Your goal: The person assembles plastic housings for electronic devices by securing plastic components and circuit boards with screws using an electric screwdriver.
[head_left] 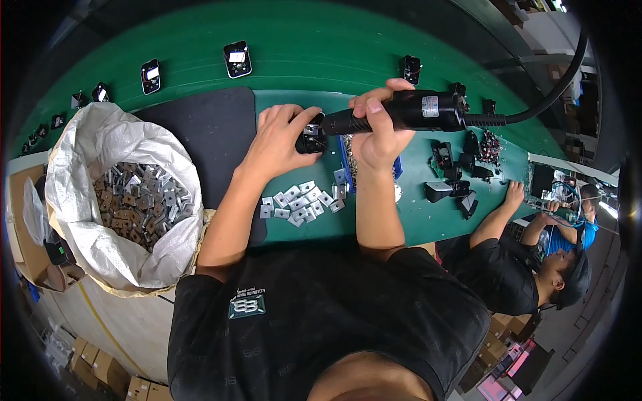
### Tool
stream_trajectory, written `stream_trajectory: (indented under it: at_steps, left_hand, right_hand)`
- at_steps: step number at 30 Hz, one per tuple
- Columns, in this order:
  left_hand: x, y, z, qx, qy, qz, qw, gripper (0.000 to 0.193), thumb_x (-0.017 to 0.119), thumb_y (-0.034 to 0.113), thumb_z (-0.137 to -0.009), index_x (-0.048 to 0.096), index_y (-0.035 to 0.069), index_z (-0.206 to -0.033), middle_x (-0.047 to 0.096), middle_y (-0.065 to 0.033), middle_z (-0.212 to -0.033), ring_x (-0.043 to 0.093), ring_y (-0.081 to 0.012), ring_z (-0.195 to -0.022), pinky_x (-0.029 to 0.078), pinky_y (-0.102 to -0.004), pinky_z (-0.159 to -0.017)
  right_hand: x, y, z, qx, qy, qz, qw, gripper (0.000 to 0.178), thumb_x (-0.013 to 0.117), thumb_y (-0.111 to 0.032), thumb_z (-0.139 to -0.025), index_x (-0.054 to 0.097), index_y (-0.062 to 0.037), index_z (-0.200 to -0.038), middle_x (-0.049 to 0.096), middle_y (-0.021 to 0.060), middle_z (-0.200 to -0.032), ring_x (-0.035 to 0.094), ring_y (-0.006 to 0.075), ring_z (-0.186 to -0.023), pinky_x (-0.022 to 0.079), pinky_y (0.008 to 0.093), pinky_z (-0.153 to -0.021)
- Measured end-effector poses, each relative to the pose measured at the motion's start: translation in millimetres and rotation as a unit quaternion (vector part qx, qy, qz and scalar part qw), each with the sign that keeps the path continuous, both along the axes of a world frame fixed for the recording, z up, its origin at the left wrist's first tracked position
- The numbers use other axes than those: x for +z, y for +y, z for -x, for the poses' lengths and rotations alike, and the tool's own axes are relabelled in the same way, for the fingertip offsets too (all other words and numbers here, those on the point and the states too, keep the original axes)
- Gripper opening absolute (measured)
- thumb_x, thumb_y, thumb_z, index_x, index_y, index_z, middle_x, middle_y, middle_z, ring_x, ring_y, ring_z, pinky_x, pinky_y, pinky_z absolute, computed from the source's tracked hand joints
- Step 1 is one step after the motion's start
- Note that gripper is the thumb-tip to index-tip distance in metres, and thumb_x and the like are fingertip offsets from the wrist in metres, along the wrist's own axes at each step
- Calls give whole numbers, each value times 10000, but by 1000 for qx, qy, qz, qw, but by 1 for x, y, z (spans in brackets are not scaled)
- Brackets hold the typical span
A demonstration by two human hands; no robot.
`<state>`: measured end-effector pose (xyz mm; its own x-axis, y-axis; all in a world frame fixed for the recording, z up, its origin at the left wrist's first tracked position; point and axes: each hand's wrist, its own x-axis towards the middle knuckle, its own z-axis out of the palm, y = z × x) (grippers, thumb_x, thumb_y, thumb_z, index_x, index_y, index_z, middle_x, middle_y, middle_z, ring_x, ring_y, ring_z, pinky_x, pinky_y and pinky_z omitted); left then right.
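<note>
My right hand [380, 130] is wrapped round a black electric screwdriver [416, 110], held nearly level with its tip to the left. A black cable leaves its right end. My left hand [281, 137] grips a small black plastic housing [310, 142] from its left side. Inside the housing a bit of shiny metal shows. The screwdriver's tip meets the housing's right side, though the exact contact point is hidden. Below my hands lie several loose square metal plates with holes [295, 204]. Partly behind my right forearm stands a blue bin of small screws [399, 167].
A white woven sack [73, 160] full of metal plates stands left, beside a dark mat [217, 120]. Devices [237, 60] sit along the green belt [301, 40] at the far side. Black parts [438, 192] lie right, near a co-worker's hand [515, 192].
</note>
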<state>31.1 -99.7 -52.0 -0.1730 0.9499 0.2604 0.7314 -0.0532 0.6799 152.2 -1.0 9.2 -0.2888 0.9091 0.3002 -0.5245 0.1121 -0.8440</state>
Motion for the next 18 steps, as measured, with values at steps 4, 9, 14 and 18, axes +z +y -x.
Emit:
stream_trajectory:
  at_steps: [4,9,14,18]
  left_hand:
    - [-2,0,0,2,-4,-1,1000,718,793,261,-565,570,115,-1232,553,-95,-1023,506,-281,-1005,352,-399,-934]
    - [-3,1,1,3,-10,-8,1000,705,791,272,-565,586,118,-1221,559,-88,-1002,512,-274,-986,355,-399,-927]
    - [0,1,3,18,-10,5,1000,698,797,296,-551,603,141,-1204,566,-71,-964,525,-257,-962,337,-395,-917]
    - [-1,1,3,19,-12,2,1000,700,800,308,-550,604,145,-1202,565,-68,-960,526,-253,-962,325,-400,-915]
  right_hand:
    - [-2,0,2,3,21,6,1000,387,617,37,-756,464,-13,-1109,561,82,-725,540,160,-624,492,360,-671]
    - [-7,-1,4,15,52,15,998,363,653,81,-743,483,-6,-1052,579,88,-731,560,156,-613,518,339,-658]
    - [-6,-2,6,46,-15,11,999,324,622,76,-753,463,-39,-1010,553,85,-727,541,171,-628,494,380,-687]
    - [-9,-4,6,59,-35,-20,997,306,638,65,-745,476,-36,-985,557,79,-724,558,174,-639,500,383,-698]
